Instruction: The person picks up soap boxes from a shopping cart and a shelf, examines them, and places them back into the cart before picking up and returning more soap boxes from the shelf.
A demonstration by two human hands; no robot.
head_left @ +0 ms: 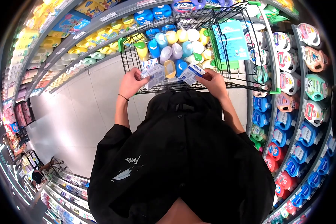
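Holding white box (156, 75) in left hand (131, 82), blue-and-white box (191, 74) in right hand (215, 83), in closed pinch grips (some fingertips hidden), over bottles (170, 68) in wire cart (121, 44). For release, spread thumb and fingers.

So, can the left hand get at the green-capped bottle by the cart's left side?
Probably yes, but its grip is taken: the left hand holds a white box. The bottle sits just beyond, and nothing seems to cover its green cap.
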